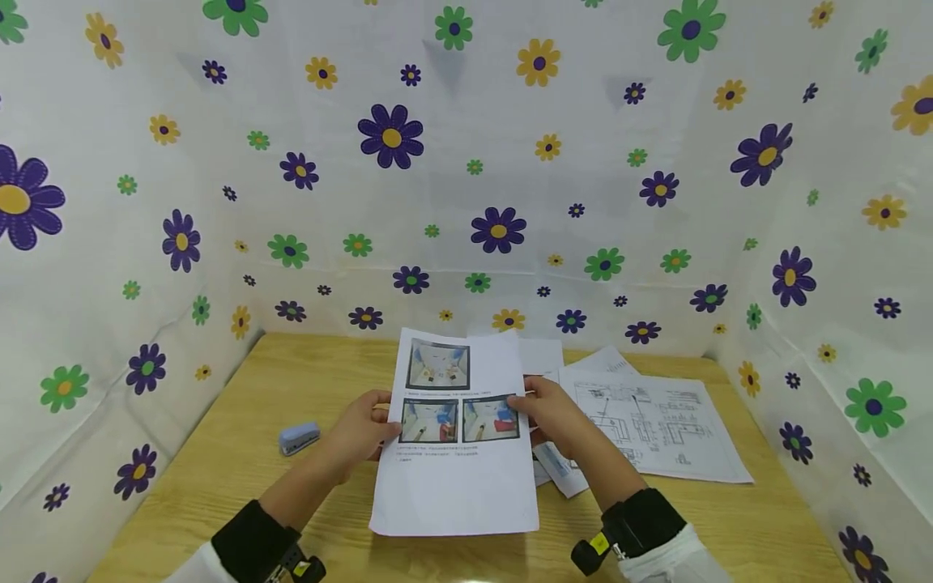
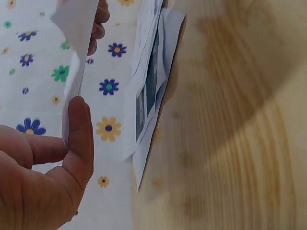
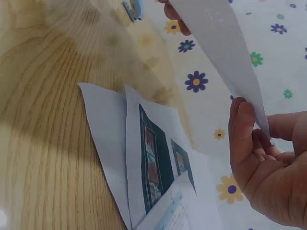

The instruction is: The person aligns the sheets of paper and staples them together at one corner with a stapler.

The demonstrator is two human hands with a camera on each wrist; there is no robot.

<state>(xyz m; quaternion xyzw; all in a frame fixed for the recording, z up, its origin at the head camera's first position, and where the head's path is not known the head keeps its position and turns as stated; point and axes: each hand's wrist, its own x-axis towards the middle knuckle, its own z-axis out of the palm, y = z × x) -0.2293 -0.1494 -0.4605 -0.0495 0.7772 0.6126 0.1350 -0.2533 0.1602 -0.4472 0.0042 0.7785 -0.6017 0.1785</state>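
Both hands hold up a sheaf of printed paper above the table, one at each side edge. Its face carries three colour pictures and lines of small text. My left hand pinches the left edge, thumb in front and fingers behind, as the left wrist view shows with the hand side-on. On the opposite edge my right hand pinches the paper the same way; in the right wrist view that hand has its fingers bent behind the paper. How many sheets are held I cannot tell.
A blue stapler lies on the wooden table to the left. Sheets with line drawings spread at the right. More printed sheets lie beneath and behind the held paper. A flower-patterned cloth encloses the back and sides.
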